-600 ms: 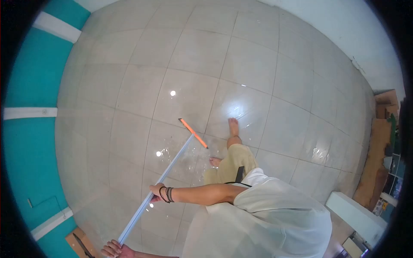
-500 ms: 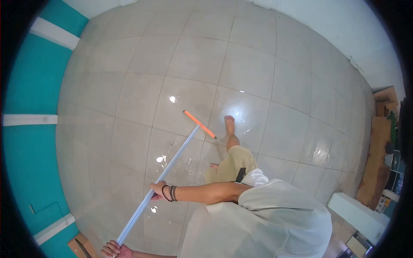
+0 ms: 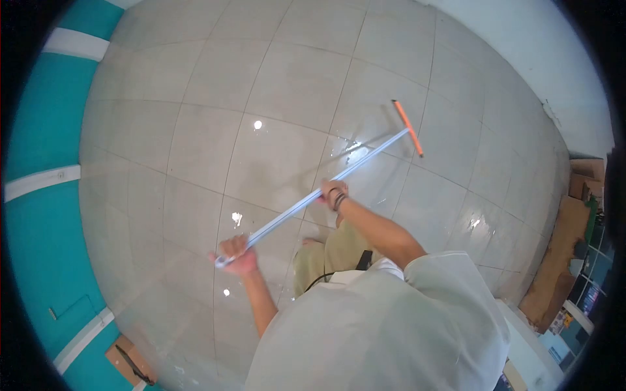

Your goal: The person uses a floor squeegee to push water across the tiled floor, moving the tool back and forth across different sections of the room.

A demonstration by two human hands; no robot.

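I am gripping a long pale pole (image 3: 287,216) with both hands. My left hand (image 3: 238,255) is sitting near its lower-left end with the fingers curling closely round it, and my right hand (image 3: 334,189), dark bracelets (image 3: 338,199) at the wrist, is wrapping firmly round it further along. Neither hand is holding anything else.

The orange squeegee head (image 3: 408,129) is lying at the pole's far end, ahead of me and to the right, over the tiled floor (image 3: 147,137). A shadow is showing just beside it, so it may be riding slightly above the tiles — I cannot tell for certain whether the blade is touching. Bright, wet-looking patches (image 3: 355,154) are glinting on the tiles below the pole.

As I judge it, working well is depending on my right hand guiding the angle while my left is steadying the end. A stroke is needing the whole blade flat, with even pressure and overlapping passes — and my footing is calling for care, since these tiles are looking slippery.
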